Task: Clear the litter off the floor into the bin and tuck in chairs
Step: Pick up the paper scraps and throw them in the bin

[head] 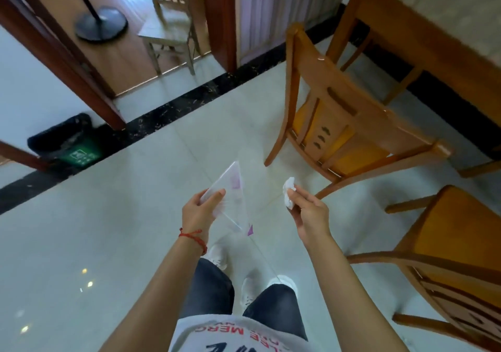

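Our left hand (202, 206) gripped a clear plastic wrapper (230, 199) with purple print, thumb on top and fingers curled beneath it, so that the sheet stood out stiffly in front of us above the floor (130, 216). Our right hand (309, 213) pinched a crumpled white tissue (288, 193) between thumb and fingertips, just to the right of the wrapper and not touching it. We held both pieces of litter at about the same height over the pale tiles, with our white shoes (249, 289) showing below them. We saw the bin (65, 141) far to the left, lined with a black bag and bearing a green label, standing against the dark floor border beside a door frame (67, 61), well apart from our hands. To the right, a wooden chair (349, 123) with a yellow seat stood pulled out from the tabletop (433, 34), its back turned toward us. We saw a second wooden chair (447, 256) nearer on the right, also out from the tabletop. Beyond the doorway stood a paler chair (168, 26) and a round black stand base (100, 23).
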A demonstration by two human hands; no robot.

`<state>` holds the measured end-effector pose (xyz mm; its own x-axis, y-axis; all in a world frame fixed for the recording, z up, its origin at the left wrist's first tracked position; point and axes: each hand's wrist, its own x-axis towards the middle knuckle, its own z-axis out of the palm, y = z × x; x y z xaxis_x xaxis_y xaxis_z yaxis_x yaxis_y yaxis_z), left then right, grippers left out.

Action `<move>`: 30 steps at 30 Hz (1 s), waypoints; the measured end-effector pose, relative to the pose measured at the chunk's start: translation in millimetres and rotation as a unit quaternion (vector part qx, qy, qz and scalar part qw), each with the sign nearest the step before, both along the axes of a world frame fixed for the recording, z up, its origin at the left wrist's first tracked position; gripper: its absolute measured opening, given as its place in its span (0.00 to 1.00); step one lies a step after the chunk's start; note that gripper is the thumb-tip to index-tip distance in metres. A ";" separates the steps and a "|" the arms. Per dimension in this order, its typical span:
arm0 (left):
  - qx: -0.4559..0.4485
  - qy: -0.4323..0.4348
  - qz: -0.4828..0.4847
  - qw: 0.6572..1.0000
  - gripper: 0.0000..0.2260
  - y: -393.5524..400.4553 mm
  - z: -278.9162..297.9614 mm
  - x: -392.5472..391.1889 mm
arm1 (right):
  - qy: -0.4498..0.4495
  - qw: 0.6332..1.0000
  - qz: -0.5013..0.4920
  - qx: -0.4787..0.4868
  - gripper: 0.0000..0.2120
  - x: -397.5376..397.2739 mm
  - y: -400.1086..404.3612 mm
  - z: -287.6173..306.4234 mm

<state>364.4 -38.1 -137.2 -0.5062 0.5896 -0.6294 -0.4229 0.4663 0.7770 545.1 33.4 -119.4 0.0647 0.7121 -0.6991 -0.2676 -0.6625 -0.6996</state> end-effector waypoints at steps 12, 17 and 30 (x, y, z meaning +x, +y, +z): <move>0.018 -0.006 0.223 0.975 0.16 -98.3 17.0 -53.9 | 0.034 0.980 0.197 0.019 0.17 -94.9 -29.8 15.3; 0.030 -0.007 0.298 0.954 0.14 -138.5 23.1 -93.0 | 0.058 0.964 0.261 0.005 0.13 -155.5 -55.7 14.4; 0.052 -0.033 0.377 0.924 0.12 -206.6 17.5 -269.8 | 0.049 0.937 0.347 -0.001 0.09 -348.8 -107.3 15.9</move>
